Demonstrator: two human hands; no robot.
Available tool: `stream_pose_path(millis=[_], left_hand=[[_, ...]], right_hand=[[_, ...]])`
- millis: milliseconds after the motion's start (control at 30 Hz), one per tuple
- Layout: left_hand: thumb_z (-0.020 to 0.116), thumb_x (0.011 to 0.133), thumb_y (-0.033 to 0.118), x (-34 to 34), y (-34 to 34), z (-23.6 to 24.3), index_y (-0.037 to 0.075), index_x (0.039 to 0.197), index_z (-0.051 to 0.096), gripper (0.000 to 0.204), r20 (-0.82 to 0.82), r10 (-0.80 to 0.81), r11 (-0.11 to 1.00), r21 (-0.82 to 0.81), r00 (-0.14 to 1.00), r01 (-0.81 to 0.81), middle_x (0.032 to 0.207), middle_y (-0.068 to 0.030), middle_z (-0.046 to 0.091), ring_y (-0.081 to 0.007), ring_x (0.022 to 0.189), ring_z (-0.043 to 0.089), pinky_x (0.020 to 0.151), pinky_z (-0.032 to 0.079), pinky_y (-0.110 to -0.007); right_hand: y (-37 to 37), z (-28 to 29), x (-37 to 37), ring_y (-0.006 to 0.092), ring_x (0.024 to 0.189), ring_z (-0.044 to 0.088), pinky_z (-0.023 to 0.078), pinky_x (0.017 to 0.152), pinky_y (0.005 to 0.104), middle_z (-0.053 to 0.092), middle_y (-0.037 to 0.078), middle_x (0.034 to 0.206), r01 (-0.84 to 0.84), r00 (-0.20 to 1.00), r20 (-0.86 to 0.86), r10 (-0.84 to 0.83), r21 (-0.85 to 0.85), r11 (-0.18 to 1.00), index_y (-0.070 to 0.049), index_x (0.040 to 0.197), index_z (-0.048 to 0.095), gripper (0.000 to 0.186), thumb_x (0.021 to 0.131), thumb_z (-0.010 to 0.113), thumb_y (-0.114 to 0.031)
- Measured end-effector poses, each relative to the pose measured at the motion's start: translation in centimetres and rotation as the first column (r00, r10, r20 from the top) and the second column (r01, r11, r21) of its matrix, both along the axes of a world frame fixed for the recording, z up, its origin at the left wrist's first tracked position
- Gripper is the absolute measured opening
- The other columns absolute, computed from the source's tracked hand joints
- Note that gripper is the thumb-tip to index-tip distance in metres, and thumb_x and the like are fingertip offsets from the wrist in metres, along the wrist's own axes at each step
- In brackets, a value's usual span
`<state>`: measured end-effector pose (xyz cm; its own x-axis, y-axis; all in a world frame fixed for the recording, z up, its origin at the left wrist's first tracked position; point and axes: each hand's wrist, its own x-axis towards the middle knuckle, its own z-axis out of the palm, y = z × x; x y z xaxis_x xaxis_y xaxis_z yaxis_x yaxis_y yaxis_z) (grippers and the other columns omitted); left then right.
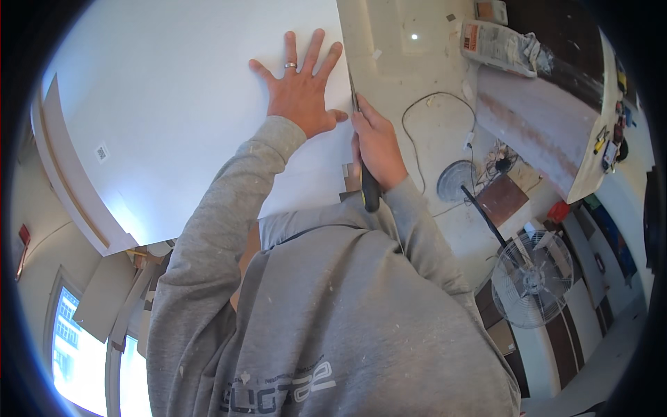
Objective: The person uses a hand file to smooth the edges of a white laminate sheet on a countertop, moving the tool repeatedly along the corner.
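A large white panel lies in front of me, with a small printed square label near its left side. My left hand rests flat on the panel near its right edge, fingers spread, a ring on one finger. At that edge my right hand is closed round a file-like tool with a black and yellow handle. Its thin dark blade runs up along the panel's edge, partly hidden by my fingers. The handle's end sticks out below the hand, towards my body.
To the right, a standing fan and a black cable are on the floor. A bag lies on a covered bench with small tools at its end. Strip-like boards lie along the panel's left side.
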<state>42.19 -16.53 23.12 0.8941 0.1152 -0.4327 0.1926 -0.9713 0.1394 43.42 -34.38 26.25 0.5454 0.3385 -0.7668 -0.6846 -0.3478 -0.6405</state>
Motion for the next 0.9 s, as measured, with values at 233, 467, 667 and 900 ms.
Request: stream_pose_path(millis=[233,467,667,900], left_hand=[[0.09,0.076,0.069,0.3,-0.2,0.2,0.037,0.179,0.018,0.129,0.001,-0.004,1.0,-0.011,1.0,0.004,0.189,0.0015,0.002,-0.0423,0.172,-0.002,0.108,0.021,-0.098],[0.09,0.077,0.068,0.4,0.0,0.1,0.036,0.179,0.018,0.129,0.011,-0.007,1.0,-0.003,1.0,0.008,0.189,0.0013,0.002,-0.043,0.172,-0.003,0.109,0.02,-0.099],[0.089,0.077,0.07,0.0,-0.1,-0.3,0.036,0.179,0.018,0.129,0.026,-0.003,1.0,-0.014,1.0,0.003,0.189,0.0007,0.003,-0.0433,0.172,-0.003,0.108,0.02,-0.099],[0.09,0.078,0.063,0.1,-0.3,-0.2,0.034,0.178,0.024,0.124,0.082,-0.006,0.999,-0.034,0.997,0.009,0.189,-0.0006,0.006,-0.0433,0.172,-0.001,0.11,0.016,-0.099]], right_hand=[[0.7,-0.4,-0.7,0.0078,0.05,0.047,0.044,0.047,0.0268,0.051,-0.003,0.07,0.088,0.994,0.074,-0.085,-0.039,0.995,0.003,0.17,0.04,0.059,0.115,0.048,-0.018],[0.3,2.5,-0.7,0.011,0.05,0.053,0.047,0.049,0.0311,0.055,0.0,0.067,0.011,1.0,0.029,-0.01,-0.019,1.0,0.005,0.171,0.034,0.062,0.115,0.045,-0.02],[-0.2,0.1,-0.7,0.0099,0.048,0.049,0.045,0.047,0.0292,0.053,-0.001,0.067,0.056,0.998,-0.008,-0.056,0.006,0.998,0.003,0.172,0.035,0.062,0.115,0.047,-0.021],[0.2,-0.2,-0.8,0.0102,0.046,0.048,0.044,0.044,0.0289,0.053,0.0,0.067,0.091,0.995,0.043,-0.092,0.028,0.995,0.0,0.171,0.038,0.062,0.115,0.049,-0.022]])
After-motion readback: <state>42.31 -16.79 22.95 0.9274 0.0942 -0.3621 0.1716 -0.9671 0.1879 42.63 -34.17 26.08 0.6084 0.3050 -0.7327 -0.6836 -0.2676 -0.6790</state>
